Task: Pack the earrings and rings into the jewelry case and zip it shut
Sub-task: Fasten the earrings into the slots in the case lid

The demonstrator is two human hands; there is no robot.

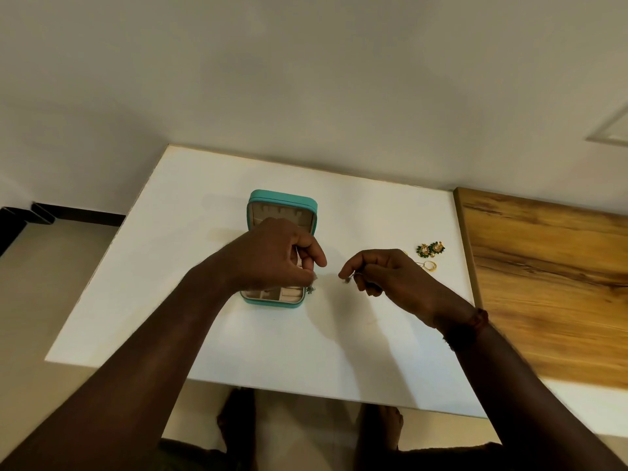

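A teal jewelry case (307,202) stands open on the white table (190,266), its beige compartments showing. My left hand (272,256) hovers over the case, fingers closed on a small green earring (311,288) that dangles at the case's right edge. To its right, my right hand (384,273) pinches another small earring (347,281) above the table. A pair of green and gold earrings (431,249) lies further right, with gold rings (429,265) just below them.
A wooden board (550,283) adjoins the table on the right. The wall rises behind the table's far edge. My knees and feet show under the near edge.
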